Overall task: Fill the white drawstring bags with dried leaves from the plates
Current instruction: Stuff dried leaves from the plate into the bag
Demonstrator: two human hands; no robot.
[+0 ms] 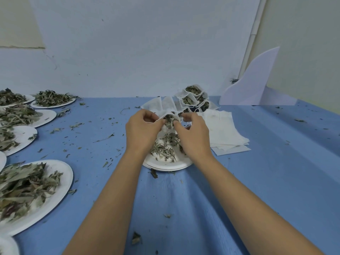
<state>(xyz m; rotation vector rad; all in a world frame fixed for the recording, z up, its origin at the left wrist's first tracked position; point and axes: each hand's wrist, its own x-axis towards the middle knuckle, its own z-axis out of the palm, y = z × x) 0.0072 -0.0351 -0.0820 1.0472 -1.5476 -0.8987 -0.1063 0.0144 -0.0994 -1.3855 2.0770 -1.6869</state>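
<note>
White cloth bag (pixel 166 105) is held in the middle, just above the centre plate (pixel 165 165). The left hand (pixel 141 129) and right hand (pixel 193 133) each pinch its mouth, with leaves (pixel 170 120) showing at the opening. A small pile of filled bags (pixel 192 95) stands behind it, and a stack of empty bags (pixel 224 129) lies to the right. The left plates (pixel 66 181) are heaped. I judge a few bags done and most of the work left.
</note>
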